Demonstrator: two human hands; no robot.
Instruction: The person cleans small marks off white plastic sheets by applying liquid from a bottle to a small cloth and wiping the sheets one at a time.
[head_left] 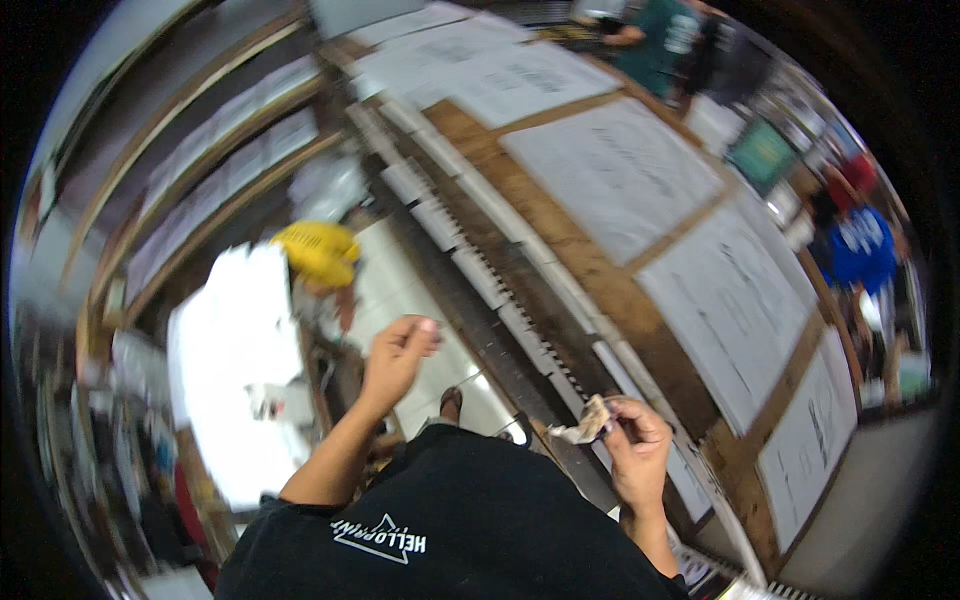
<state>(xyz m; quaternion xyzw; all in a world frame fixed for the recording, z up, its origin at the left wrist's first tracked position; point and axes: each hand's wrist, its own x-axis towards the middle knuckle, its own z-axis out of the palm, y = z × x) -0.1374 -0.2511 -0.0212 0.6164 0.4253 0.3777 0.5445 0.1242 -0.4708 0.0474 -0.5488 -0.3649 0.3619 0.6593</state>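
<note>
My right hand (641, 447) pinches a crumpled, stained, beige scrap (592, 421) that looks like a rag. It is held over the near edge of a long wooden table (640, 312). A loose end of the scrap hangs to the left of my fingers. My left hand (399, 357) is raised over the aisle, left of the table's edge, with its fingers curled and the thumb pressed against them. Whether anything small sits in that grip is hidden. Flat white sheets (620, 170) with blurred dark marks lie in a row along the tabletop.
Along the table's left edge runs a rail (480, 275) with white tabs. Tiled floor (385, 262) shows in the aisle. At left are a bright white surface (240, 365), a person in yellow (318, 253) and wooden shelves (215, 150). People stand beyond the table, one in blue (862, 250).
</note>
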